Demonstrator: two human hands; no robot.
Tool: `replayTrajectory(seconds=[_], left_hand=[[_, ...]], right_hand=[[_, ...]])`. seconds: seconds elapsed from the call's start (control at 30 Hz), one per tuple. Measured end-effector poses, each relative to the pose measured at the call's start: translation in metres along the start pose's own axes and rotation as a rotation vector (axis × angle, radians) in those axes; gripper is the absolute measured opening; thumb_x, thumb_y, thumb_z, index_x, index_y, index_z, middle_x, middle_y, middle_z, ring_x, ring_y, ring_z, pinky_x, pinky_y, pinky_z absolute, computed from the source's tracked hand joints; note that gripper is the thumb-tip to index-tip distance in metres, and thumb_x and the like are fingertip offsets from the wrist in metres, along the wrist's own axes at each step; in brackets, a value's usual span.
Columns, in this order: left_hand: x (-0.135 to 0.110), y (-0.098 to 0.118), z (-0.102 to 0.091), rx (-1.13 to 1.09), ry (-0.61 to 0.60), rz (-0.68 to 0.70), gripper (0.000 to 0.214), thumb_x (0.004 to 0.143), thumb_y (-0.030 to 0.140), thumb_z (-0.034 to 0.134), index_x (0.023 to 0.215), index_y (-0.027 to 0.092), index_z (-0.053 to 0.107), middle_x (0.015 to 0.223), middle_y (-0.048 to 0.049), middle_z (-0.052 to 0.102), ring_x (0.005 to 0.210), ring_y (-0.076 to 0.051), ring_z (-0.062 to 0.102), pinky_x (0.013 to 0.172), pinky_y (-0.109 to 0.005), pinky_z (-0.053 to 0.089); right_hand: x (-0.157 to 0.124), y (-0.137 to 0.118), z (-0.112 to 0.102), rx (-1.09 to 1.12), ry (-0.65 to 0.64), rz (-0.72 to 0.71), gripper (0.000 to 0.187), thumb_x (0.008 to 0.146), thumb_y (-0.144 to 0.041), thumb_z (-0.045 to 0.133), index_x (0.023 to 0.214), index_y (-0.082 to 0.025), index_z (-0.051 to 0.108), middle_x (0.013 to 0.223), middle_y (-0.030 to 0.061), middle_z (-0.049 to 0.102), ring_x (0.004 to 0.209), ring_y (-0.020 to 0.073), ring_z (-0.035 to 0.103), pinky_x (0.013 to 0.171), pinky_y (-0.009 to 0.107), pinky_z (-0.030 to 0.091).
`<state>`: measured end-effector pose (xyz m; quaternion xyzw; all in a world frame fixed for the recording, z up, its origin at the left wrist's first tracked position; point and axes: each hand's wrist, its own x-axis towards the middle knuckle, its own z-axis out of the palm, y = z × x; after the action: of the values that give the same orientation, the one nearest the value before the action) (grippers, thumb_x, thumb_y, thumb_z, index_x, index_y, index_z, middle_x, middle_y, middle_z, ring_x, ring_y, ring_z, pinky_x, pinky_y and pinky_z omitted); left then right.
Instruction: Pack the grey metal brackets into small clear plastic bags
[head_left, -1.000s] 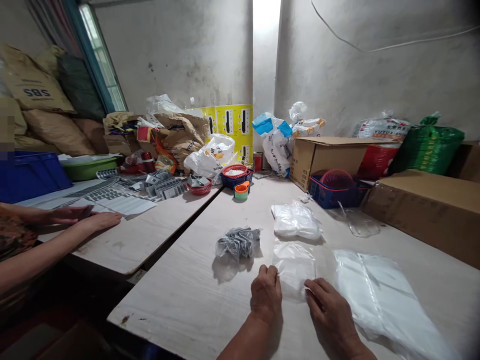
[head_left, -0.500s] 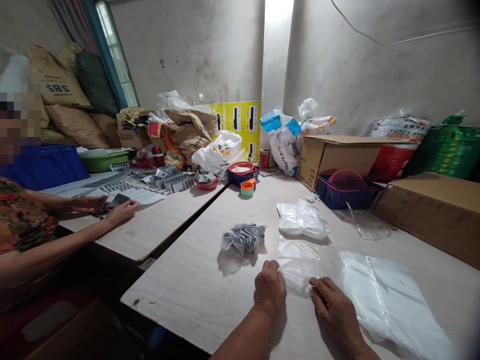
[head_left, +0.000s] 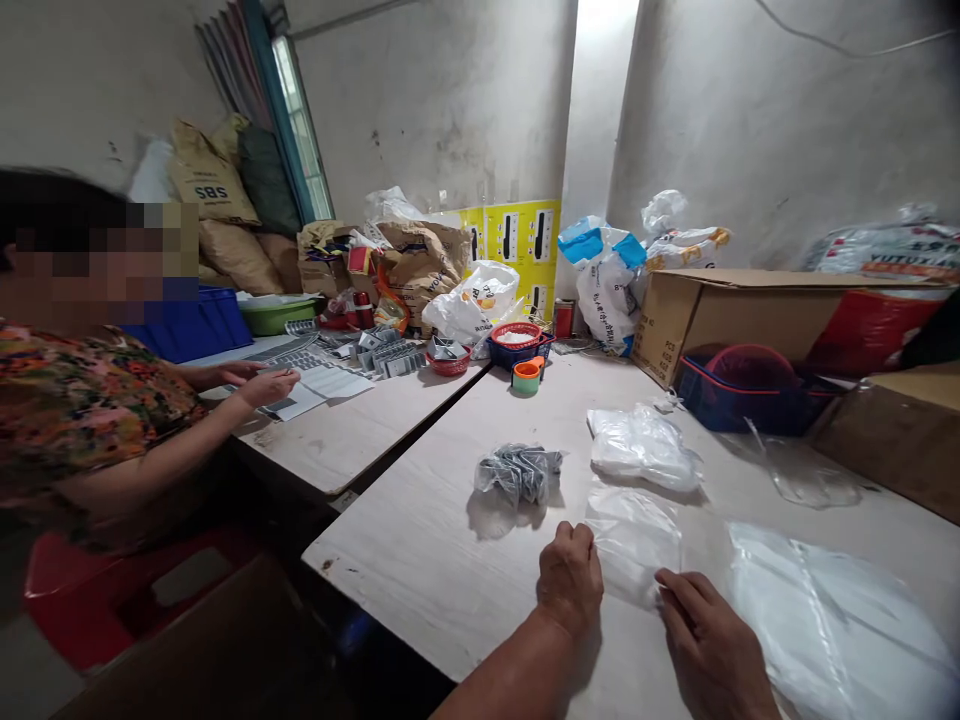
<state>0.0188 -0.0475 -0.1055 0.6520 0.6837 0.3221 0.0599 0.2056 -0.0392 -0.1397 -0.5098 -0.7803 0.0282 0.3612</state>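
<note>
A small clear plastic bag (head_left: 634, 540) lies flat on the pale wooden table (head_left: 450, 560) in front of me. My left hand (head_left: 570, 578) is curled into a fist, pinching the bag's left edge. My right hand (head_left: 709, 640) rests on the bag's lower right corner with its fingers pressed down on it. Just beyond the left hand sits a clear bag of dark grey parts (head_left: 519, 472). A crumpled bundle of white plastic bags (head_left: 643, 449) lies behind the flat bag.
A stack of large clear bags (head_left: 832, 620) lies at my right. Cardboard boxes (head_left: 750, 310) and a blue basket (head_left: 750, 395) line the back right. Small baskets (head_left: 516, 345) and sacks crowd the far edge. At the left table (head_left: 352, 440) a seated person handles (head_left: 259, 380) sheets.
The view has swung to the left, so the seated person now shows more fully. My hands stay on the small clear bag in the same grip.
</note>
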Motion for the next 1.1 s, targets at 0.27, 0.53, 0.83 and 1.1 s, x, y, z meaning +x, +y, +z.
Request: replayTrajectory(seconds=[0.27, 0.53, 0.83, 1.1], left_hand=[[-0.003, -0.001, 0.004, 0.056, 0.011, 0.019, 0.013, 0.083, 0.014, 0.041, 0.080, 0.020, 0.053, 0.080, -0.0020, 0.056, 0.067, -0.013, 0.049, 0.059, -0.027, 0.028], [-0.005, 0.002, 0.002, 0.017, -0.020, 0.044, 0.016, 0.085, 0.018, 0.038, 0.083, 0.018, 0.054, 0.084, -0.0046, 0.056, 0.071, -0.016, 0.050, 0.062, -0.029, 0.031], [-0.004, 0.003, 0.006, 0.043, -0.093, 0.029, 0.013, 0.079, 0.012, 0.043, 0.082, 0.017, 0.054, 0.083, -0.0054, 0.056, 0.070, -0.017, 0.048, 0.060, -0.029, 0.031], [-0.003, -0.001, 0.008, 0.046, -0.072, 0.044, 0.012, 0.075, 0.009, 0.044, 0.077, 0.018, 0.053, 0.077, -0.0039, 0.056, 0.067, -0.016, 0.049, 0.055, -0.028, 0.029]], right_hand=[[-0.008, 0.009, 0.000, -0.045, 0.007, 0.012, 0.028, 0.083, -0.039, 0.045, 0.101, -0.026, 0.061, 0.097, 0.0009, 0.062, 0.076, 0.0144, 0.062, 0.059, 0.021, 0.048], [-0.007, 0.005, -0.005, -0.030, 0.023, 0.069, 0.029, 0.081, -0.043, 0.045, 0.098, -0.023, 0.060, 0.099, 0.0024, 0.064, 0.083, 0.0189, 0.063, 0.068, 0.027, 0.049], [-0.005, 0.003, -0.002, -0.003, 0.075, 0.170, 0.032, 0.078, -0.042, 0.046, 0.101, -0.023, 0.058, 0.088, 0.0049, 0.066, 0.067, 0.0199, 0.062, 0.057, 0.030, 0.047], [-0.004, 0.015, 0.000, -0.069, 0.093, 0.255, 0.026, 0.076, -0.041, 0.047, 0.091, -0.023, 0.059, 0.090, 0.0059, 0.066, 0.068, 0.0209, 0.062, 0.058, 0.032, 0.046]])
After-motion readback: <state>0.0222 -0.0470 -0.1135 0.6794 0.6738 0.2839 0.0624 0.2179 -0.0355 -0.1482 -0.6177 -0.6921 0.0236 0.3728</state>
